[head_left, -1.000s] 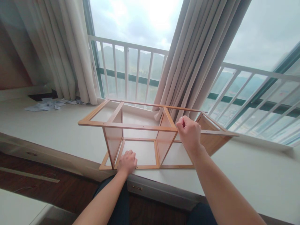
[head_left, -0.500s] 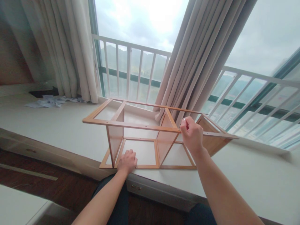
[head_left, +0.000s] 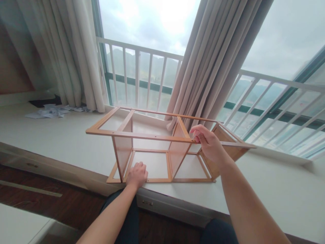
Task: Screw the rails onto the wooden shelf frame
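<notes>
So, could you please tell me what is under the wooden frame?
The wooden frame rests on a white ledge, bare through its open panels. The left hand covers a bit of its bottom rail.

Background, placed relative to the white balcony railing (head_left: 138, 73). Beige curtains: one (head_left: 68, 51) hangs at its left end, another (head_left: 215, 57) before its middle. Crumpled papers (head_left: 49, 111) lie below the left curtain. Dark wood floor (head_left: 50, 200) lies nearest the viewer, far below the railing.

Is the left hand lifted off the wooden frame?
No, the left hand rests on the bottom front rail of the wooden frame, which lies on the sill.
</notes>
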Demonstrator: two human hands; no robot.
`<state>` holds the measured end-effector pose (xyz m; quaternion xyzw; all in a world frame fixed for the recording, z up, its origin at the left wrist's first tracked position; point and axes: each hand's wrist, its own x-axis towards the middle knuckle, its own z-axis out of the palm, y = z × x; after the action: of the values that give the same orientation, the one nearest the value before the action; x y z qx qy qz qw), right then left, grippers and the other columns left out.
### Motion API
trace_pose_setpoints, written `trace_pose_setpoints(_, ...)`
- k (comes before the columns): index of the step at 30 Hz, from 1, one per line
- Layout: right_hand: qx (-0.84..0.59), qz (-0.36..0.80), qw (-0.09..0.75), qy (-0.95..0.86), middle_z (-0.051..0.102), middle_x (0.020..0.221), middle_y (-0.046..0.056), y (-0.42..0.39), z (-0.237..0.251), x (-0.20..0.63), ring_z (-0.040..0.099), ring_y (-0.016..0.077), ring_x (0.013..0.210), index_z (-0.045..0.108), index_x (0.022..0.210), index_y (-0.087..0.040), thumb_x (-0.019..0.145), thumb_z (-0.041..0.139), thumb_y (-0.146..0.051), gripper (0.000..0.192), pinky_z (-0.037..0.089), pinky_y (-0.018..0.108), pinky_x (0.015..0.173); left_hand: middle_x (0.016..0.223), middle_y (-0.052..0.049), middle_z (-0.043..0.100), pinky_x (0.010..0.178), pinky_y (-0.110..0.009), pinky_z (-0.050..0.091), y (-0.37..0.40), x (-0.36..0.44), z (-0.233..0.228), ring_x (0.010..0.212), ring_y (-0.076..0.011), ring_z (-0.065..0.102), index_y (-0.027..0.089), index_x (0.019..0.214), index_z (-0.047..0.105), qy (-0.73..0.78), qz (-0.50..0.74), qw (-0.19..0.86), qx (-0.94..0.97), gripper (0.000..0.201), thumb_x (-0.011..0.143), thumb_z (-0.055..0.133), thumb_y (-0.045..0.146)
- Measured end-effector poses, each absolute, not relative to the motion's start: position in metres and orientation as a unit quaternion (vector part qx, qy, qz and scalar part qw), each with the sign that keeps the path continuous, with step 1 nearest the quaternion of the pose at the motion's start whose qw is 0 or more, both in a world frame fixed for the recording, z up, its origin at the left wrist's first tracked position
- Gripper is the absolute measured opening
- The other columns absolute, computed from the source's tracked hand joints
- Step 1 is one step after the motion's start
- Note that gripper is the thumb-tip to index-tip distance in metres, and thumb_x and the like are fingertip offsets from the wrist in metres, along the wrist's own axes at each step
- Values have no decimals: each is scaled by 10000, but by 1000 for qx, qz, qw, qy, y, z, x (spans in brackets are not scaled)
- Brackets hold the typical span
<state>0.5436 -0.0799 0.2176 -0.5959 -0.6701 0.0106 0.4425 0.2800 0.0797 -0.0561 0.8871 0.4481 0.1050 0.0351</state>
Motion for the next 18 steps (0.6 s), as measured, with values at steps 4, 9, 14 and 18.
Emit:
trace_pose_setpoints(4,-578,48,456,-675,532,757,-4,-79,220,549,450,157,665,669,975,-231,1075,450,-418,305,382,302,666,1155,-122,672,918,-429,468,80,280,-55,1154,-291,586,208,995,686,450,96,34,887,233,973,455,229)
trace_pose_setpoints(9,-559,96,473,-675,509,755,-3,-78,222,553,413,155,665,710,978,-231,1062,507,-467,322,358,311,660,1166,-130,672,928,-445,467,79,280,-54,1151,-297,583,198,996,688,449,102,34,887,241,972,450,223)
trace_pose_setpoints(14,-548,144,490,-663,513,735,-2,-79,223,550,480,169,703,748,1108,-228,1046,544,-543,380,400,314,687,1166,-127,670,930,-444,464,80,280,-55,1148,-294,578,199,993,687,449,100,34,887,240,972,450,227)
trace_pose_setpoints(18,-542,162,504,-653,531,726,3,-78,222,549,513,177,712,728,1073,-211,1031,540,-619,451,421,319,686,1160,-125,669,930,-433,465,80,280,-55,1154,-289,581,201,1008,687,450,97,35,887,242,975,448,231)
